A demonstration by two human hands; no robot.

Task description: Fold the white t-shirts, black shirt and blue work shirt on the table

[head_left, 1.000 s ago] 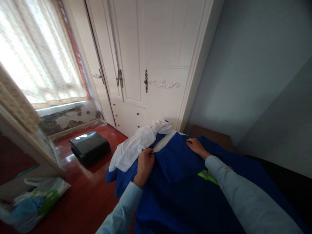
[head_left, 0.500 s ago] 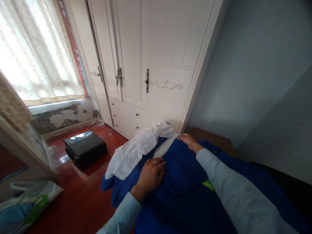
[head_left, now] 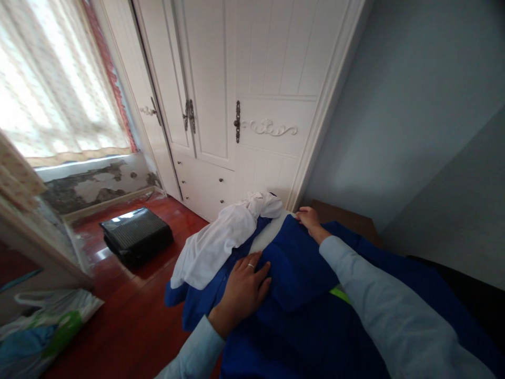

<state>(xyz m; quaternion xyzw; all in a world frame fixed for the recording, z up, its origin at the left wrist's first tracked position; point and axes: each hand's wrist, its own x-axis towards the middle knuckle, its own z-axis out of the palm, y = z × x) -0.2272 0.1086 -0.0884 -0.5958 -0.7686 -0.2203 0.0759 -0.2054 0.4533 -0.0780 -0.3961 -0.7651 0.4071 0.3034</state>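
Observation:
A large blue garment [head_left: 303, 263] with a small lime-green strip is spread across the lower middle and right. My left hand [head_left: 242, 284], a ring on one finger, lies on it with the fingers apart. At the upper edge of the cloth, my right hand [head_left: 310, 218] pinches the blue fabric between thumb and fingers. A crumpled white garment [head_left: 219, 239] rests on more blue cloth to the left of my hands. Between the white and blue garments a pale surface [head_left: 268, 233] shows.
White wardrobe [head_left: 272, 63] stands behind the garments. A black case [head_left: 136, 234] sits on the red floor [head_left: 130, 316] at left. Plastic bag [head_left: 51, 326] lies at lower left. A brown wooden piece [head_left: 351, 218] is against the grey wall; a curtain [head_left: 59, 79] covers the window.
My left hand's fingers have spread apart on the cloth. My right hand has moved slightly right with the fabric edge. The view has shifted a little.

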